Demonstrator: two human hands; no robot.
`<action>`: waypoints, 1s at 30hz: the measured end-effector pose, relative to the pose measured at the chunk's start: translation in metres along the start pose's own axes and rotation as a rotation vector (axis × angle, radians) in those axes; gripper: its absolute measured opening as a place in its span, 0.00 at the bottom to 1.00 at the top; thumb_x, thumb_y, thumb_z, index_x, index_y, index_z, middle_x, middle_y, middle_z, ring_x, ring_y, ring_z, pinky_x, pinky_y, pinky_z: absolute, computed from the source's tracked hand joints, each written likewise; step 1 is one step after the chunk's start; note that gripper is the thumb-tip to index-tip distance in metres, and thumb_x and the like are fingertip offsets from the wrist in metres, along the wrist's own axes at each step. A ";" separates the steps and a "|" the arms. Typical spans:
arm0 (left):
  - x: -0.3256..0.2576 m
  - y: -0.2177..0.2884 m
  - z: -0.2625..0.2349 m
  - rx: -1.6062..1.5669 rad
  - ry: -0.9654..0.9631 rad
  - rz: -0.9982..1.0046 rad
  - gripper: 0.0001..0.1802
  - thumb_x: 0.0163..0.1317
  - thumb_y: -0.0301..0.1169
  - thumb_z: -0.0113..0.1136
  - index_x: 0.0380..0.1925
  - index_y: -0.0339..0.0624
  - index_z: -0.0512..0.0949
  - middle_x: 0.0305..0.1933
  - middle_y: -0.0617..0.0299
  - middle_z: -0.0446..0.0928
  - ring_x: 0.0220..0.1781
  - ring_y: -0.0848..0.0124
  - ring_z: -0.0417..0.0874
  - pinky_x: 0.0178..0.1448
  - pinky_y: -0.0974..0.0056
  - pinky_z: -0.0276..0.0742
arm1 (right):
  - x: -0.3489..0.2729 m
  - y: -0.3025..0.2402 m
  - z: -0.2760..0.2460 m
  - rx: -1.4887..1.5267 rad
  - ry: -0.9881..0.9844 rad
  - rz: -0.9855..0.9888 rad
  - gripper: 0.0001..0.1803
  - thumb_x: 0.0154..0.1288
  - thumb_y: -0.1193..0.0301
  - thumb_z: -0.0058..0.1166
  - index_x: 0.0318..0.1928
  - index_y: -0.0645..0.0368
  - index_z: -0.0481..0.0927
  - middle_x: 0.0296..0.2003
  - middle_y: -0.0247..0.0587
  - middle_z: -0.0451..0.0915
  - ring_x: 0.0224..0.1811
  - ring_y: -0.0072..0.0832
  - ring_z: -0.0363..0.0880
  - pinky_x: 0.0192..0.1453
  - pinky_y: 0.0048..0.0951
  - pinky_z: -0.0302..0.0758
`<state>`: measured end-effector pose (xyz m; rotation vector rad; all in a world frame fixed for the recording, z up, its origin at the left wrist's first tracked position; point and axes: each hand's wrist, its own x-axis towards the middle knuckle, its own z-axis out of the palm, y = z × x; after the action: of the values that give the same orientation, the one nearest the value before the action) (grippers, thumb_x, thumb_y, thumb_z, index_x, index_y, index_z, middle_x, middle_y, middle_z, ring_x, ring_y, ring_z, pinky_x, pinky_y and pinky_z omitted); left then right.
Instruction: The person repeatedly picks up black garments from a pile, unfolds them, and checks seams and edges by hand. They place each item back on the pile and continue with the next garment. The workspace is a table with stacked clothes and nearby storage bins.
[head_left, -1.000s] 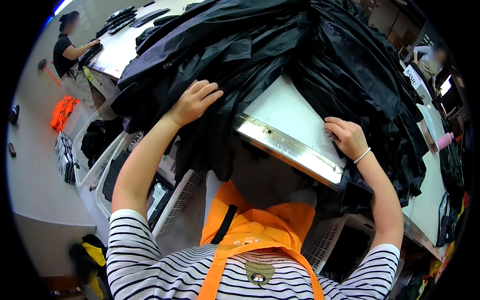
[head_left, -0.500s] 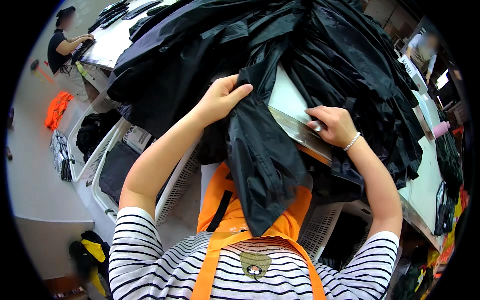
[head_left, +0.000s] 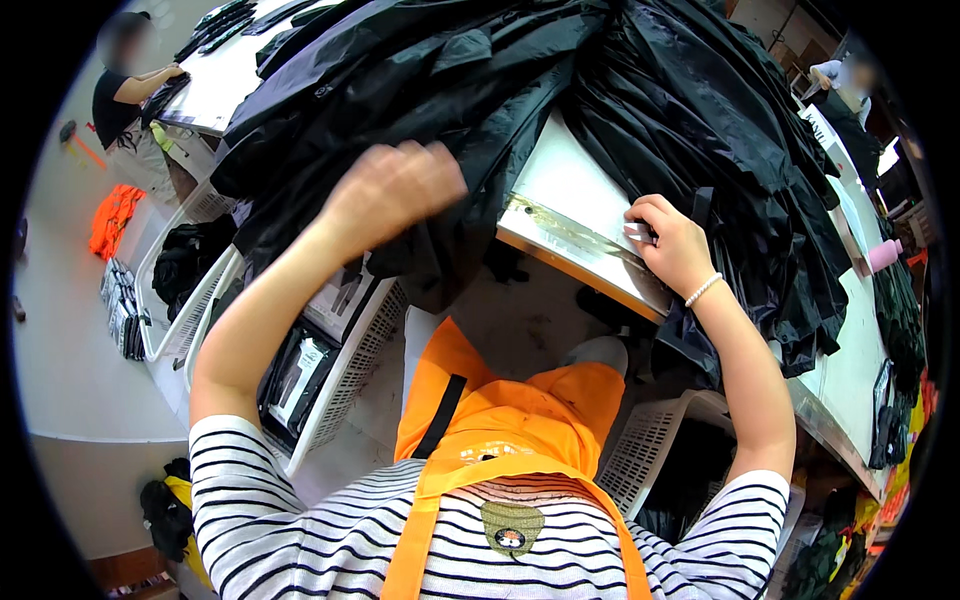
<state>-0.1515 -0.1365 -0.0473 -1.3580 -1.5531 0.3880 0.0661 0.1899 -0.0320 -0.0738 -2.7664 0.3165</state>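
A large heap of shiny black fabric [head_left: 420,90] covers most of the white table [head_left: 565,175] in front of me and hangs over its near edge. My left hand [head_left: 395,190] is over the left part of the heap, smeared by motion, so its fingers cannot be made out. At the table's bare front corner, my right hand [head_left: 675,245] has its fingers curled beside the right part of the fabric. Something small and silvery shows at those fingers, too small to name. A pale beaded bracelet circles that wrist.
White plastic baskets stand below: one with packed dark items [head_left: 300,375] at left, another basket [head_left: 640,450] at right. Two people work at other tables, a person [head_left: 125,95] far left and a person [head_left: 850,90] far right. A pink bottle [head_left: 885,255] stands at right.
The black fabric piece hanging from my left hand over my lap is gone from there. My left hand has moved left, uncovering the table's corner; the right has shifted slightly right.
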 end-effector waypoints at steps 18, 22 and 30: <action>0.108 0.079 -0.024 -1.765 0.151 -0.811 0.08 0.67 0.28 0.54 0.35 0.32 0.74 0.24 0.56 0.76 0.24 0.77 0.70 0.31 0.69 0.70 | -0.043 -0.008 -0.067 1.444 0.043 0.320 0.30 0.69 0.44 0.45 0.56 0.55 0.76 0.30 0.22 0.79 0.23 0.08 0.69 0.25 0.11 0.61; 0.113 0.084 -0.023 -1.632 0.118 -0.761 0.08 0.64 0.29 0.57 0.35 0.32 0.75 0.22 0.53 0.74 0.23 0.71 0.72 0.31 0.68 0.70 | -0.050 -0.021 -0.068 1.018 0.347 0.539 0.08 0.64 0.69 0.62 0.39 0.59 0.82 0.22 0.18 0.72 0.17 0.05 0.59 0.20 0.13 0.52; 0.161 0.039 -0.069 -1.709 -0.110 -0.600 0.50 0.51 0.38 0.65 0.72 0.42 0.51 0.66 0.45 0.66 0.68 0.55 0.67 0.73 0.58 0.56 | -0.058 -0.016 -0.063 1.022 0.273 0.565 0.08 0.66 0.66 0.60 0.32 0.56 0.80 0.19 0.17 0.68 0.18 0.07 0.60 0.21 0.13 0.57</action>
<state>-0.0528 -0.0066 0.0283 -1.8129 -2.2944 -1.6113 0.1425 0.1820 0.0097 -0.5722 -1.9653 1.6462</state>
